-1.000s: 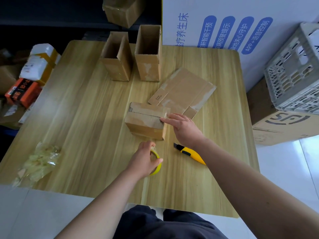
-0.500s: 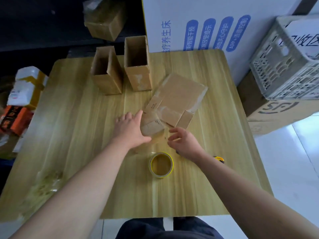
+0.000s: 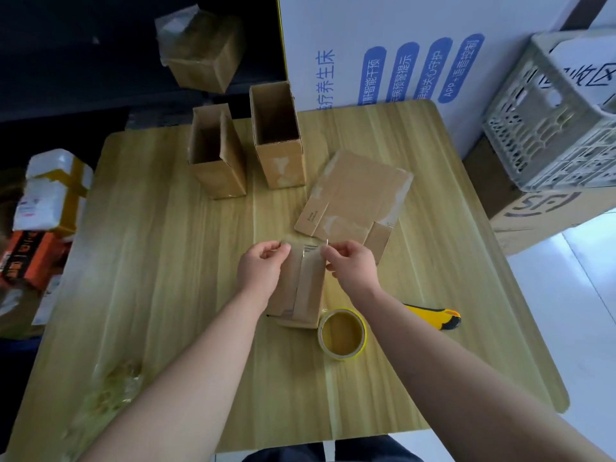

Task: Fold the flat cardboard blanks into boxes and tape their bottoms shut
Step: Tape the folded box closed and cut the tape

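Currently, the left hand [image 3: 263,268] is pinching the far left corner of the small brown cardboard box [image 3: 282,291], which is lying mid-scene on the pale wooden table [image 3: 160,248]. The right hand [image 3: 350,265] is pinching the far right corner. Judgement: the clear tape strip [image 3: 305,285] is needing firm, crease-free pressing over the seam's far edge.

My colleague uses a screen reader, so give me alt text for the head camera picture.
The left hand and right hand pinch the far end of a small cardboard box lying on a wooden table, tape along its seam. A tape roll and a yellow utility knife lie beside it; a flat blank and two open boxes sit farther back.
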`<act>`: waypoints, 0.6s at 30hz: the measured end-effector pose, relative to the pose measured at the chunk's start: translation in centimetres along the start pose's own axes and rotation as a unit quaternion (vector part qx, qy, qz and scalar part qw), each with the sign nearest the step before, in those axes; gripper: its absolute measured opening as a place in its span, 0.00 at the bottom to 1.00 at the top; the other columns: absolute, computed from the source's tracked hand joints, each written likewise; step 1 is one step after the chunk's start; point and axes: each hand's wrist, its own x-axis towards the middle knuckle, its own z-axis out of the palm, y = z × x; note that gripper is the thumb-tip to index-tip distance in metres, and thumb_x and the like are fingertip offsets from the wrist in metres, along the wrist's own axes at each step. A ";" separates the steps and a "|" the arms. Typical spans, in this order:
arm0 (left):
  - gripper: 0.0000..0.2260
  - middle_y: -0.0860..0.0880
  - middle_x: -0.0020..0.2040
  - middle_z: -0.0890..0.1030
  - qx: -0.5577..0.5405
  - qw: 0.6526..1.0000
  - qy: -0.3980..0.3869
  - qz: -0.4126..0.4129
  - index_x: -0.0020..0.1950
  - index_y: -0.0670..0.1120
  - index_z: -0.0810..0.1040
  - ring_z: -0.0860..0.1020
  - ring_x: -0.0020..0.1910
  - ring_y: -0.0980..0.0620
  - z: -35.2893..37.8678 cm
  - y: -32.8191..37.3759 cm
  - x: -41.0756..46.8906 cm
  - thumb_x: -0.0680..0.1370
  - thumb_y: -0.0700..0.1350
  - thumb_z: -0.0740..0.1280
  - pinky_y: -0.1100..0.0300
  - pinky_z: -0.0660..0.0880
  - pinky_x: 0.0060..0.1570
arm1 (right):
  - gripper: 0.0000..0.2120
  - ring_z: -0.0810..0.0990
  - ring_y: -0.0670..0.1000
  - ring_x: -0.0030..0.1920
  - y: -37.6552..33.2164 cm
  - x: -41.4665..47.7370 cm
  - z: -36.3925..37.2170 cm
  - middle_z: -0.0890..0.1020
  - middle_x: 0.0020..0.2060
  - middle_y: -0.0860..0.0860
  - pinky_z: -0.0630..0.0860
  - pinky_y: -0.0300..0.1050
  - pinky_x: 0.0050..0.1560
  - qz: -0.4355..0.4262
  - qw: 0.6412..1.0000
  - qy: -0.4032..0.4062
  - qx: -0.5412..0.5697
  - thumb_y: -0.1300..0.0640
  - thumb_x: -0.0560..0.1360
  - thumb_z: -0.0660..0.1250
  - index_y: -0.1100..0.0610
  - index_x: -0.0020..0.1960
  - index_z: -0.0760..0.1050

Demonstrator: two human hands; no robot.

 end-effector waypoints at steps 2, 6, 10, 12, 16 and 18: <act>0.10 0.52 0.47 0.82 -0.059 0.998 0.002 -0.032 0.51 0.47 0.81 0.78 0.43 0.54 0.3 0.3 0.7 0.73 0.50 0.74 0.64 0.71 0.39 | 0.05 0.82 0.52 0.38 -0.3 0.1 0.3 0.83 0.35 0.49 0.80 0.53 0.46 0.023 1.000 0.014 0.016 0.51 0.72 0.72 0.53 0.42 0.79; 0.10 0.52 0.41 0.82 -0.102 0.993 0.021 -0.051 0.46 0.45 0.82 0.77 0.38 0.57 0.9 0.4 1.4 0.71 0.49 0.76 0.68 0.73 0.36 | 0.03 0.78 0.48 0.34 -0.7 -0.1 0.7 0.82 0.35 0.49 0.76 0.46 0.38 0.066 0.996 0.026 0.057 0.55 0.72 0.72 0.54 0.41 0.80; 0.07 0.53 0.38 0.80 -0.114 0.990 0.046 -0.070 0.46 0.46 0.81 0.74 0.36 0.57 1.6 0.5 1.4 0.73 0.48 0.74 0.68 0.71 0.32 | 0.04 0.75 0.48 0.34 -0.9 -0.4 1.4 0.79 0.33 0.48 0.73 0.42 0.35 0.105 0.987 0.042 0.112 0.56 0.73 0.70 0.54 0.40 0.80; 0.05 0.53 0.38 0.79 -0.111 0.989 0.048 -0.081 0.45 0.46 0.80 0.74 0.37 0.56 1.9 0.6 1.4 0.74 0.46 0.72 0.65 0.69 0.33 | 0.04 0.74 0.49 0.33 -0.9 -0.2 1.8 0.78 0.31 0.48 0.71 0.41 0.33 0.127 0.982 0.050 0.128 0.56 0.72 0.70 0.55 0.41 0.80; 0.06 0.51 0.35 0.75 -0.090 0.990 0.054 -0.091 0.47 0.43 0.77 0.71 0.33 0.54 2.2 0.9 1.6 0.75 0.45 0.68 0.62 0.68 0.31 | 0.03 0.70 0.50 0.35 -1.2 0.6 2.8 0.74 0.33 0.49 0.68 0.43 0.35 0.182 0.969 0.054 0.161 0.57 0.71 0.67 0.57 0.42 0.77; 0.06 0.51 0.37 0.75 -0.081 0.991 0.058 -0.089 0.50 0.44 0.75 0.71 0.33 0.54 2.4 0.9 2.1 0.75 0.44 0.66 0.61 0.67 0.32 | 0.03 0.71 0.51 0.38 -1.4 0.9 3.3 0.74 0.36 0.50 0.69 0.43 0.37 0.208 0.958 0.043 0.191 0.57 0.73 0.66 0.56 0.46 0.75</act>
